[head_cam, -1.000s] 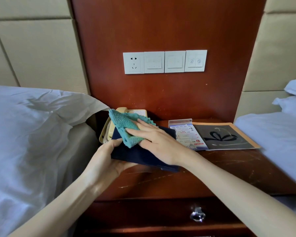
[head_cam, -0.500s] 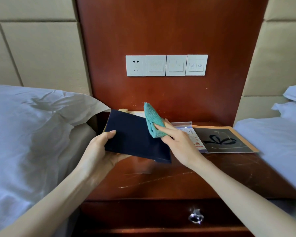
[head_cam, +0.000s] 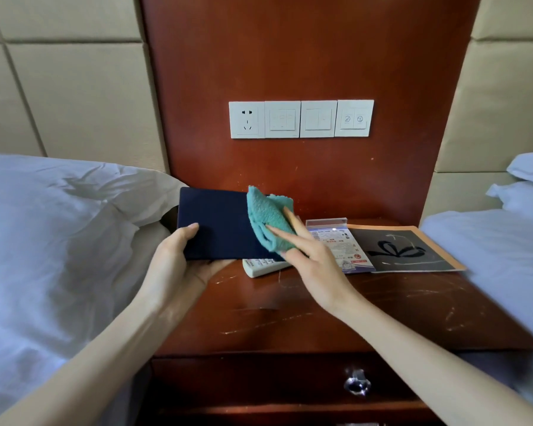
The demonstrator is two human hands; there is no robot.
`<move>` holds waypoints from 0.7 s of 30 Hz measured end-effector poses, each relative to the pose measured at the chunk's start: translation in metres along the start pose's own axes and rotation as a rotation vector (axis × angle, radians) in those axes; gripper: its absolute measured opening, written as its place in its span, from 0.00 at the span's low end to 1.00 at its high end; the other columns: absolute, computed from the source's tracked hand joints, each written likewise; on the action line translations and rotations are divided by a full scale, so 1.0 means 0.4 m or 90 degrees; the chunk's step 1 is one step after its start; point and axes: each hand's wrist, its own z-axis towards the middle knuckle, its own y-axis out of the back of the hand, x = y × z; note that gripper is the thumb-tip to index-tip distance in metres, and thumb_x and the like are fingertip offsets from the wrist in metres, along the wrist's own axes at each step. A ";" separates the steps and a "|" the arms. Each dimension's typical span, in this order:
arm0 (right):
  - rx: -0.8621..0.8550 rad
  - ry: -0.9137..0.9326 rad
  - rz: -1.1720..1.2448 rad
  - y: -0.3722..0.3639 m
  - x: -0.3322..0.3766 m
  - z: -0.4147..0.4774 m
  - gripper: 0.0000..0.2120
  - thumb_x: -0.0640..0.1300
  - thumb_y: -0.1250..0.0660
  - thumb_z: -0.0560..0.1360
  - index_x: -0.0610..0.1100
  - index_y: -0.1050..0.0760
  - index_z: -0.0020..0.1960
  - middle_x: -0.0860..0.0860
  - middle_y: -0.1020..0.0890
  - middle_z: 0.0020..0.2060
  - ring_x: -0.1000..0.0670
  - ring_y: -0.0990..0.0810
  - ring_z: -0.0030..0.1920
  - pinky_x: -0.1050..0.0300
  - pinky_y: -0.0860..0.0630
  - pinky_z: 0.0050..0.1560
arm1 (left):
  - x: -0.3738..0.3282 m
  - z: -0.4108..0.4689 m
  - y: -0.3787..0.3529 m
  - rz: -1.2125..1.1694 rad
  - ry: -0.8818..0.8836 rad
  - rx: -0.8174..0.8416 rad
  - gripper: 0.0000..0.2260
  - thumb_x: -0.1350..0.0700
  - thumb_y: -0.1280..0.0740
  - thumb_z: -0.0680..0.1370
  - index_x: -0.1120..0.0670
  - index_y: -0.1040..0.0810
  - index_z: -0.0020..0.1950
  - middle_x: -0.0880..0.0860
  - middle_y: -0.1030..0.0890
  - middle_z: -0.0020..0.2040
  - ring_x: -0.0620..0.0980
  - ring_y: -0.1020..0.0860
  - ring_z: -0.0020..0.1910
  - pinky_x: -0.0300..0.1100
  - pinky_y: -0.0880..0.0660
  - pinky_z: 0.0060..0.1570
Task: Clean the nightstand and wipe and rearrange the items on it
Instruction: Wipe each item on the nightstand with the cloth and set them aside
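Left hand (head_cam: 179,262) grips the near left corner of the navy folder (head_cam: 216,222), thumb on its face, and holds it tilted up above the far left of the tabletop (head_cam: 320,318). Right hand (head_cam: 314,262) holds the teal cloth (head_cam: 266,219) among its fingers and presses it against the folder's right end. Below the folder lies a white remote (head_cam: 263,267); further right, a leaflet (head_cam: 340,245) overlaps the left edge of a black booklet (head_cam: 403,250).

Navy folder (head_cam: 216,222) held tilted above scratched wooden nightstand (head_cam: 320,318), teal cloth (head_cam: 266,221) pressed on its right part, white remote (head_cam: 263,267) partly hidden beneath, leaflet (head_cam: 340,247) and black booklet (head_cam: 403,250) laid flat rear right.
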 end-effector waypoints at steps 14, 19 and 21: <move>-0.135 -0.219 0.468 0.039 0.052 0.032 0.20 0.35 0.38 0.78 0.47 0.27 0.68 0.46 0.22 0.62 0.44 0.24 0.64 0.42 0.28 0.65 | -0.029 -0.002 -0.026 0.068 -0.115 0.026 0.09 0.60 0.40 0.79 0.57 0.21 0.52 0.53 0.15 0.46 0.52 0.16 0.47 0.52 0.19 0.39; -0.103 -0.218 0.472 -0.010 0.042 0.011 0.20 0.35 0.36 0.77 0.47 0.27 0.67 0.47 0.21 0.61 0.45 0.22 0.61 0.45 0.24 0.60 | -0.071 0.004 -0.011 0.089 -0.132 -0.043 0.07 0.60 0.39 0.79 0.57 0.22 0.49 0.54 0.17 0.45 0.56 0.18 0.49 0.54 0.19 0.42; -0.103 -0.227 0.457 -0.027 0.032 0.004 0.20 0.34 0.36 0.76 0.47 0.25 0.66 0.47 0.18 0.58 0.46 0.19 0.57 0.49 0.21 0.53 | -0.085 0.008 -0.011 0.072 -0.130 -0.067 0.05 0.60 0.40 0.79 0.57 0.24 0.48 0.56 0.19 0.49 0.56 0.20 0.52 0.56 0.19 0.44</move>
